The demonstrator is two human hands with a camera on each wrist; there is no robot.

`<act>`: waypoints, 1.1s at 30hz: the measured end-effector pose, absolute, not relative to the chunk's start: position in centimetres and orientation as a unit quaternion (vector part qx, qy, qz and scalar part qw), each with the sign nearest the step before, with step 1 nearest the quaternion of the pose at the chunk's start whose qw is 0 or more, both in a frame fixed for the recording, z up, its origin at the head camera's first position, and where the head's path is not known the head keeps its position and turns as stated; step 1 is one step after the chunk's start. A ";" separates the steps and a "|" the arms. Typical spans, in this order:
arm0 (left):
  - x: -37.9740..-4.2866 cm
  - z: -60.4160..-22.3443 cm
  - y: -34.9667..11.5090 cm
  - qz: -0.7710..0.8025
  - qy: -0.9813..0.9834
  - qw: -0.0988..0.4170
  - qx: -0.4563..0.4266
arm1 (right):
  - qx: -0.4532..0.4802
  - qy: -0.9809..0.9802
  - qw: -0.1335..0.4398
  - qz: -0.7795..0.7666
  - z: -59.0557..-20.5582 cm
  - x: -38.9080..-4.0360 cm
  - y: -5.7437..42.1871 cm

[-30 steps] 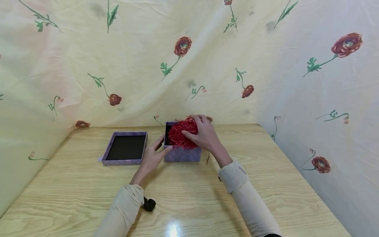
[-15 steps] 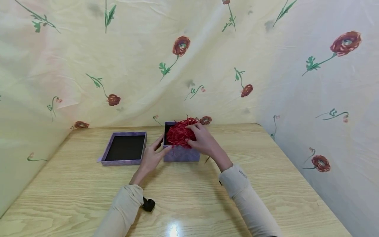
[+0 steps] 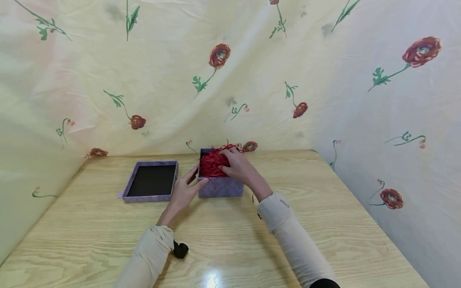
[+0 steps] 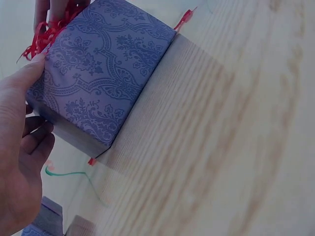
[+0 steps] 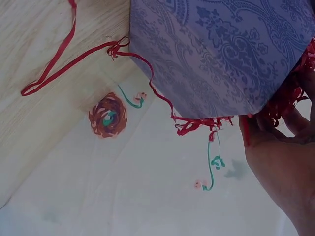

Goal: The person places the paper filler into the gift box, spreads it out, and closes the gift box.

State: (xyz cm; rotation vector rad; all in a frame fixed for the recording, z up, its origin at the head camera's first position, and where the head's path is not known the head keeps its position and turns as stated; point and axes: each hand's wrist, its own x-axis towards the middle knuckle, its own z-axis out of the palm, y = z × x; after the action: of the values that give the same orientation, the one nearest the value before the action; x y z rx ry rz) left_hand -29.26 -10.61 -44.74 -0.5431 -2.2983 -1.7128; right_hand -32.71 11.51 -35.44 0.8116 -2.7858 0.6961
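Observation:
A purple patterned box (image 3: 220, 188) stands near the back of the table, filled with red shredded paper (image 3: 212, 163). My left hand (image 3: 184, 193) holds the box's left side, its thumb at the front rim. In the left wrist view, the curled fingers (image 4: 39, 135) touch the side wall. Over the box's right part, my right hand (image 3: 239, 167) has its fingers and thumb curled into the shredded paper. Its fingertips are partly hidden among the strands in the right wrist view. A loose red strand (image 5: 64, 60) trails outside the box.
Left of the box lies its purple lid (image 3: 151, 180), black inside turned up. A flower-printed cloth (image 3: 173, 80) rises behind the wooden table (image 3: 223, 236) and along its sides. The lid stands close to my left hand.
My right hand has moved left and slightly down, and the red shredded paper has sunk lower into the box. My left hand stays at the box's left side.

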 end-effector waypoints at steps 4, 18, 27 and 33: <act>-29.2 -44.7 -10.6 -0.588 -0.780 0.107 -0.183 | 0.260 -0.935 0.062 0.233 -35.5 -33.2 10.9; -29.2 -44.7 -10.6 -0.584 -0.787 0.101 -0.172 | 0.233 -0.953 -0.013 0.196 -36.0 -34.4 10.0; -29.3 -44.8 -10.8 -0.586 -0.783 0.105 -0.178 | 0.248 -0.953 -0.072 0.158 -35.2 -34.3 9.9; -29.3 -44.9 -10.8 -0.588 -0.784 0.100 -0.172 | 0.265 -0.946 -0.092 0.163 -34.5 -33.4 10.4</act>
State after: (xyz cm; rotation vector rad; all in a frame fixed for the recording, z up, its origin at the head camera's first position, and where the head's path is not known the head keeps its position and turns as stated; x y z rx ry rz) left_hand -29.31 -10.82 -44.85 -0.5094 -2.3176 -1.7380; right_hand -33.36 10.43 -34.54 0.8856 -3.1599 0.5447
